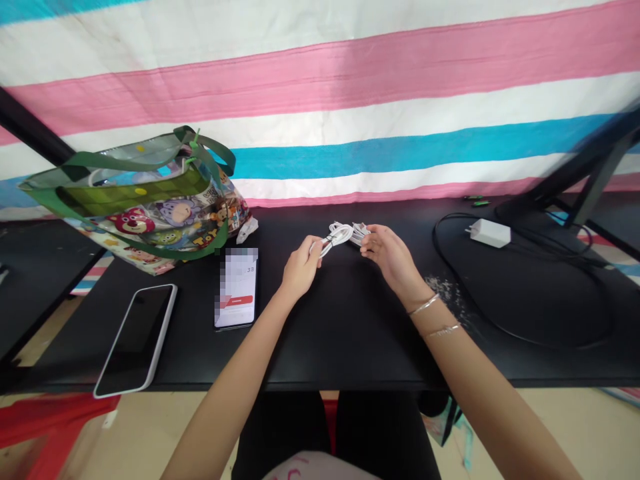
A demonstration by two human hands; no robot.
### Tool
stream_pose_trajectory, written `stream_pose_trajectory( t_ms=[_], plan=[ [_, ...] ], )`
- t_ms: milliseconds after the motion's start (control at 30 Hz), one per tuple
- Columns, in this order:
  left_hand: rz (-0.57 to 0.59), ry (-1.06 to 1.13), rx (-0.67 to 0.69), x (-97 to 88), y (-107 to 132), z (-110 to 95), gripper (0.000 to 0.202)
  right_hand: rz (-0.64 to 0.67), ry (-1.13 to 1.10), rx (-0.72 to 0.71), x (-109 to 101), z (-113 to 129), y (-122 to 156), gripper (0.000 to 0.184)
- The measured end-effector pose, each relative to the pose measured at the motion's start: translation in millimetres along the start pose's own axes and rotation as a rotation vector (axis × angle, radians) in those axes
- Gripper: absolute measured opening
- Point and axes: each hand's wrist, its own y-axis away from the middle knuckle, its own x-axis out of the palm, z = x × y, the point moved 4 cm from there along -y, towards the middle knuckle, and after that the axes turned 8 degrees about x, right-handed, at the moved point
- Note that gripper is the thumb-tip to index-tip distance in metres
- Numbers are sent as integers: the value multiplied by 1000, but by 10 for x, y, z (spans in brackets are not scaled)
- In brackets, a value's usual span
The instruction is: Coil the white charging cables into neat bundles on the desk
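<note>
My left hand (pixel 303 265) pinches one end of a coiled white charging cable (pixel 341 233), bound with a thin dark tie, just above the black table. At the coil's right end, my right hand (pixel 390 257) has its fingers curled against a bunch of white cable strands (pixel 359 233). Whether these strands belong to the same cable or a second one, I cannot tell. The two hands are a short way apart, with the white loops between them. Two silver bracelets circle my right wrist and forearm.
A printed bag with green handles (pixel 165 213) stands at the left. Before it lie a lit phone (pixel 237 287) and a dark-screened phone in a white case (pixel 137 340). At the right are a white charger plug (pixel 490 233) and a looped black cord (pixel 475 313).
</note>
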Motion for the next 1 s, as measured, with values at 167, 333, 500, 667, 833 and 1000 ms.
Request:
stream_pose_trajectory(
  t_ms=[167, 333, 500, 667, 833, 1000],
  plan=[
    [-56, -123, -115, -39, -11, 26, 25, -60, -14, -27, -7, 7, 15, 30],
    [0, -357, -201, -68, 19, -43, 30, -69, 113, -139, 45, 48, 63, 30],
    [39, -543, -198, -55, 38, -79, 32, -234, 371, -373, 18, 123, 92, 17],
    [65, -676, -209, -25, 32, -84, 31, -371, 786, -530, 27, 174, 123, 10],
    [41, -747, -127, -24, 32, -116, 28, -368, 1099, -601, 102, 124, 153, 15],
    [8, -755, -72, -43, 25, -128, 22, -287, 1256, -666, 162, 32, 159, 19]
  ],
)
